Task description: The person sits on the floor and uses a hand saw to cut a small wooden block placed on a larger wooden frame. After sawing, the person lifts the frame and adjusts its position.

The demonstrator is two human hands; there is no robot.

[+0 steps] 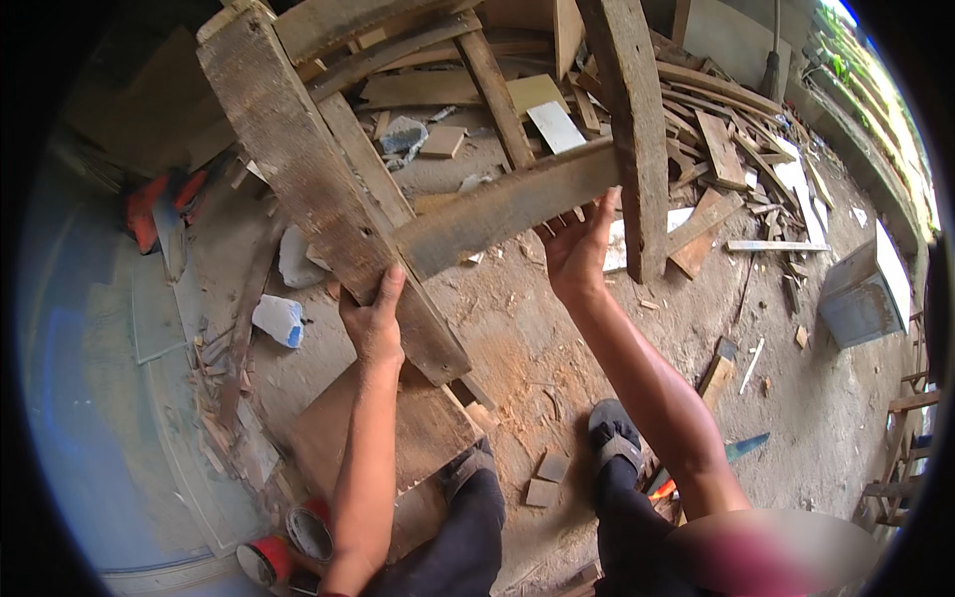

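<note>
A weathered wooden frame of thick boards and cross rails is held up in front of me at a tilt. My left hand grips the edge of its wide left board, thumb on the upper face and fingers hidden behind. Near the right upright, my right hand holds the lower cross rail from beneath, its fingers partly hidden behind the wood and its thumb by the joint. Below the left board's lower end is a brown wooden panel, partly covered by my left forearm.
Scrap wood is heaped at the back and right. A grey box-like container stands at the far right. A handsaw blade lies beside my right leg. Red cans sit at lower left, and broken white chunks lie on the floor.
</note>
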